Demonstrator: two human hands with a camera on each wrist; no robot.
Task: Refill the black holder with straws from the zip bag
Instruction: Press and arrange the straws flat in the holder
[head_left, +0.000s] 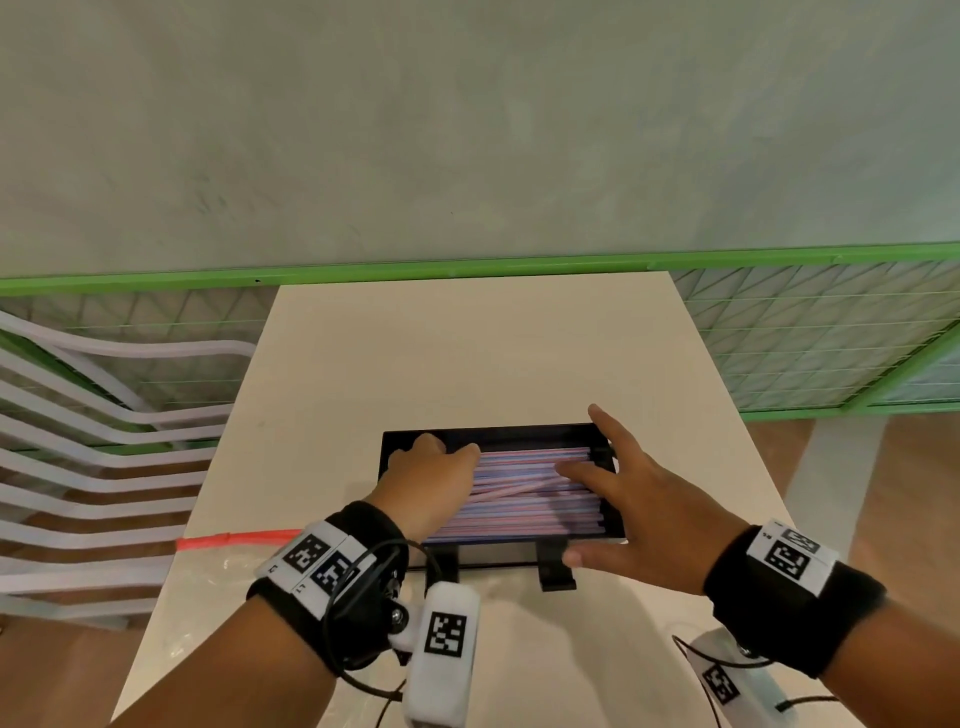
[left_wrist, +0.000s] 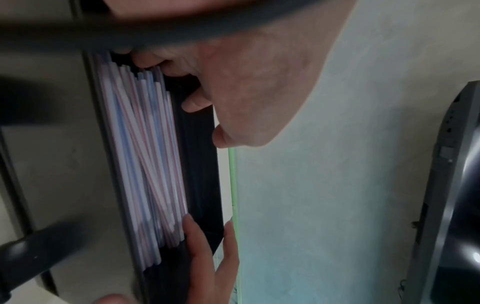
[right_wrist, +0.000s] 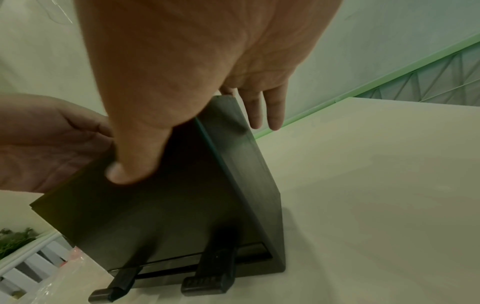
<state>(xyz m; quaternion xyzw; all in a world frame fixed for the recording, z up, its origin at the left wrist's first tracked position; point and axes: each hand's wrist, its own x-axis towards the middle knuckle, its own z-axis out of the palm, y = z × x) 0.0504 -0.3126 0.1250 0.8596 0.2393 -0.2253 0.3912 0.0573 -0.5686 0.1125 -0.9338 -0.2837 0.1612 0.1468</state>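
The black holder (head_left: 498, 430) stands on the white table (head_left: 467, 353), with pink and blue striped straws (head_left: 530, 501) lying lengthwise in it. My left hand (head_left: 431, 467) is at its left end, and in the left wrist view its curled fingers (left_wrist: 197, 102) touch the straw ends (left_wrist: 145, 164). My right hand (head_left: 618, 488) lies spread over the right end. Its straight fingers rest on the straws and its thumb (right_wrist: 130, 170) presses the holder's front wall (right_wrist: 168, 216). The clear zip bag (head_left: 228, 540) with a red zip lies at the table's left edge, partly hidden by my left wrist.
Two black levers (head_left: 556, 571) stick out from the holder's base toward me. A green-framed wire fence (head_left: 779, 332) runs behind the table. A white slatted chair (head_left: 78, 467) stands to the left. The table's far half (head_left: 467, 322) is bare.
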